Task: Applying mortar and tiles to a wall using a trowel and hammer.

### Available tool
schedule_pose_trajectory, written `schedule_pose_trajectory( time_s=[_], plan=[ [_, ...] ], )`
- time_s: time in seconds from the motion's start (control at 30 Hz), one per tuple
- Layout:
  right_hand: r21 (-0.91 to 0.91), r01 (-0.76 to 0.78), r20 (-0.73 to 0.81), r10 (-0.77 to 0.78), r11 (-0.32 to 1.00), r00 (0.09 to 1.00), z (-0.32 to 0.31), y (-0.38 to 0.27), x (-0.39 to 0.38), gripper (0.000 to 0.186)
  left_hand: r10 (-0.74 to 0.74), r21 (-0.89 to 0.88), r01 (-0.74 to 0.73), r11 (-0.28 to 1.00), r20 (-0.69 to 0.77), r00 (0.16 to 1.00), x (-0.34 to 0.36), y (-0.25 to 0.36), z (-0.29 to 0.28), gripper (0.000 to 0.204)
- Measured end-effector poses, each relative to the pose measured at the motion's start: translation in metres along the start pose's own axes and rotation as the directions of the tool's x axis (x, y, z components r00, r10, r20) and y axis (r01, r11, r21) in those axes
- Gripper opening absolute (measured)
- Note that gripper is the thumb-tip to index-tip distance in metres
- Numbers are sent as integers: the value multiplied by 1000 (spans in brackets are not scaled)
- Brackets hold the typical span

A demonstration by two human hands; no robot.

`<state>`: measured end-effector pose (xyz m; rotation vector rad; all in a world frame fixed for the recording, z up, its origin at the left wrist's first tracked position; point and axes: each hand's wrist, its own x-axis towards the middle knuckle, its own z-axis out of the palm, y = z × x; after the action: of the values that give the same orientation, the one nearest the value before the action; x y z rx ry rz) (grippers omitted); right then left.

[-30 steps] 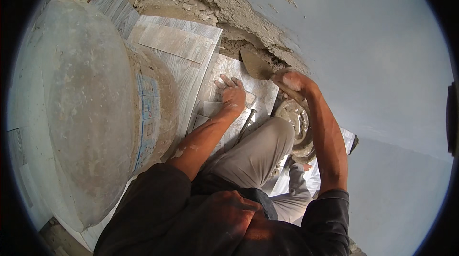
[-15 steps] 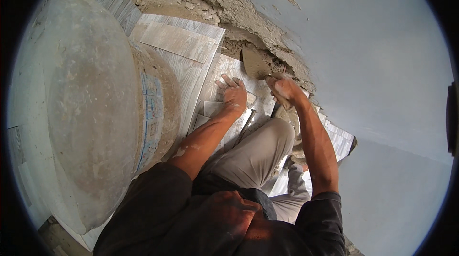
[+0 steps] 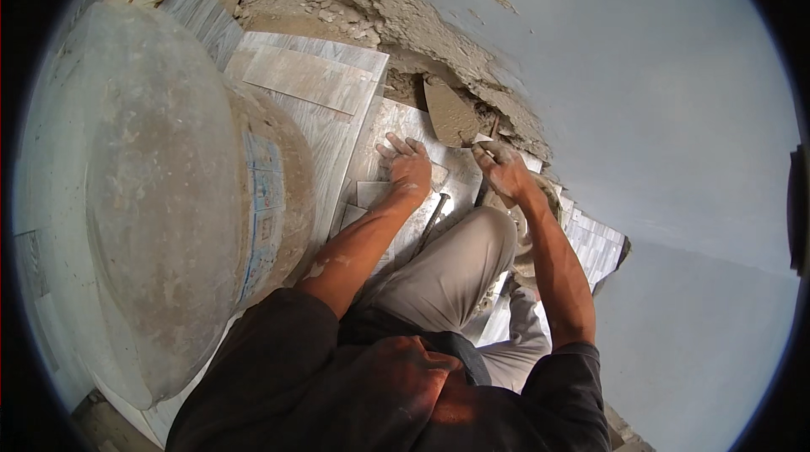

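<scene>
My right hand (image 3: 504, 172) is closed around the handle end of a pointed trowel (image 3: 451, 117). The trowel's broad blade, coated in grey-brown mortar, lies along the rough gap at the foot of the wall. To the left, my left hand (image 3: 408, 167) rests with fingers spread on a wood-look floor tile (image 3: 405, 121). Smaller cut tile pieces (image 3: 371, 193) lie beside my left wrist. Between that wrist and my bent knee is a dark metal rod (image 3: 433, 220) with a wider end.
A large, dusty translucent container (image 3: 160, 191) bulks on the left. Larger grey wood-look tiles (image 3: 316, 85) lie beyond it. Broken plaster and rubble (image 3: 337, 18) edge the pale blue wall (image 3: 641, 98) on the right. More laid tiles (image 3: 591, 241) show past my right forearm.
My right hand has turned and drawn slightly nearer to me, and the trowel blade now shows broader and flatter. My left hand stays on the tile. The view has shifted a little.
</scene>
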<state>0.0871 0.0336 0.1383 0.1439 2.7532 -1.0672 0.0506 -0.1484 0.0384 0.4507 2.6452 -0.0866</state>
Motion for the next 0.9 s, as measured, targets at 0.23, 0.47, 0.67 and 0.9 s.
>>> schedule_pose_trajectory(
  time_s=[0.23, 0.47, 0.67, 0.9],
  plan=[
    [152, -220, 89, 209, 964, 974, -64, 25, -92, 39, -18, 27, 17, 999, 45, 999, -9, -2, -21, 125],
    [332, -557, -71, 609, 762, 790, -109, 69, -230, 46, 29, -62, -20, 998, 153, 988, -2, -7, -22, 123],
    [142, -644, -359, 645, 752, 674, -125, 155, -288, 44, 34, -69, -25, 997, 131, 991, -3, -6, -23, 122],
    [-389, -794, -454, 653, 467, 607, -88, 220, -252, 27, 53, -71, -45, 996, 106, 993, -3, -8, -20, 120]
  ],
)
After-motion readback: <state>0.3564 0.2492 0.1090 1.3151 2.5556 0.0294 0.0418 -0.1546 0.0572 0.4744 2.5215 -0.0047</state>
